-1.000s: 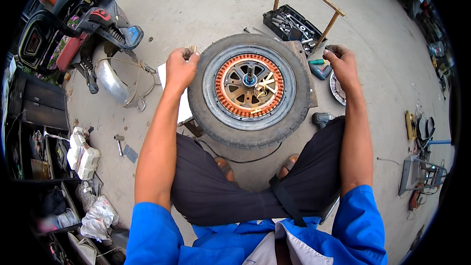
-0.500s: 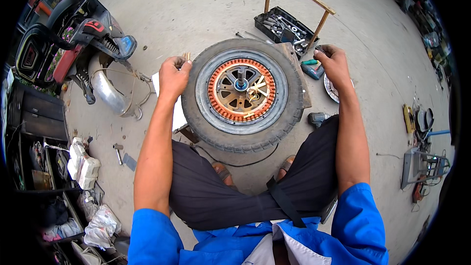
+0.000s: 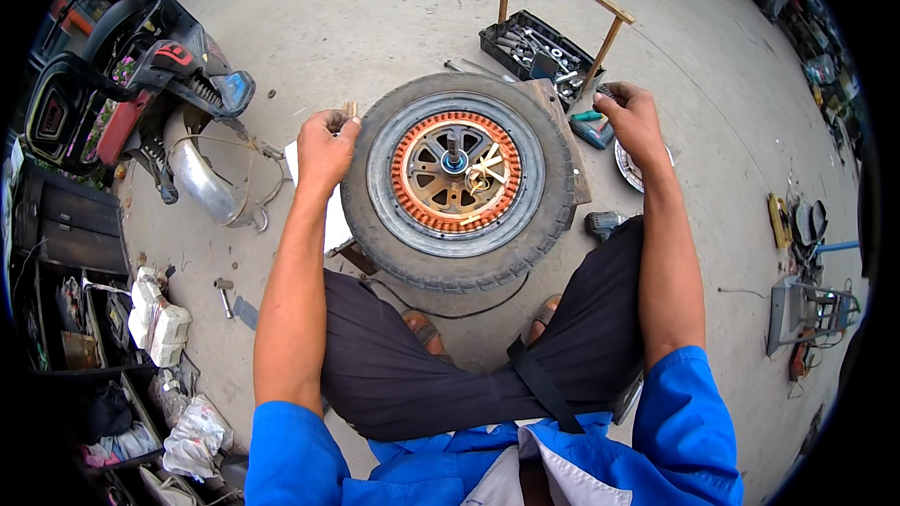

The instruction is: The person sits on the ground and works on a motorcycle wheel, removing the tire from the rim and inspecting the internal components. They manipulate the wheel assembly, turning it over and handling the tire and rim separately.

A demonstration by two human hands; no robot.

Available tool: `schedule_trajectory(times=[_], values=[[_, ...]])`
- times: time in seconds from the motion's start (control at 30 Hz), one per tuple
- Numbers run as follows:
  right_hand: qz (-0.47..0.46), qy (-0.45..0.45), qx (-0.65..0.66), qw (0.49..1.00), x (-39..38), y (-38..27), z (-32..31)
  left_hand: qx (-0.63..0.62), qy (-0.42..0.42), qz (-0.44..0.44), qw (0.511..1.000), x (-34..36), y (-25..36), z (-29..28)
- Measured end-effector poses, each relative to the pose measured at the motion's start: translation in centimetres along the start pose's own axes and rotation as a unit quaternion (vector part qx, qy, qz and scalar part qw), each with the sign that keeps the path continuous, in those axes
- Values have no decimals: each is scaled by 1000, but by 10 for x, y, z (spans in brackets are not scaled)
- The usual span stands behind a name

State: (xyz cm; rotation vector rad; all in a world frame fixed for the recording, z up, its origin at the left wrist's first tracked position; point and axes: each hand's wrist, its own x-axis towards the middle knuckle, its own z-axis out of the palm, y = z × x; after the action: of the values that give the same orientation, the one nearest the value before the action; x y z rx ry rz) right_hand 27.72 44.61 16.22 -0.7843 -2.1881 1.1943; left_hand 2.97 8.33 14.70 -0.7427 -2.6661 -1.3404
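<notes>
Gripped wheel (image 3: pixel 457 178) by its tyre on both sides, left hand (image 3: pixel 323 145) and right hand (image 3: pixel 630 122) clenched; wheel stayed flat on ground before knees, barely shifted, lift not started.

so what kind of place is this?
Likely an open-air scooter repair spot on bare concrete: a hub-motor wheel lies flat between both hands, a tray of sockets and tools sits beyond it, and a partly stripped scooter stands at left.
</notes>
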Motion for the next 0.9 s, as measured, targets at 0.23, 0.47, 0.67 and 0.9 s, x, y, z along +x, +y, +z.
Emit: schedule_trajectory(times=[0.23, 0.47, 0.67, 0.9], values=[[-10, 10, -6, 1000, 4, 8, 1, 6, -1, 6, 1000, 1, -1, 0], [0, -7, -42, 999, 3, 5, -1, -14, 7, -5, 1000, -1, 2, 0], [-5, -8, -61, 998, 5, 8, -1, -14, 0, -1, 1000, 0, 0, 1], [-20, 15, -48, 999, 10, 20, 1, -21, -3, -20, 1000, 0, 0, 1]])
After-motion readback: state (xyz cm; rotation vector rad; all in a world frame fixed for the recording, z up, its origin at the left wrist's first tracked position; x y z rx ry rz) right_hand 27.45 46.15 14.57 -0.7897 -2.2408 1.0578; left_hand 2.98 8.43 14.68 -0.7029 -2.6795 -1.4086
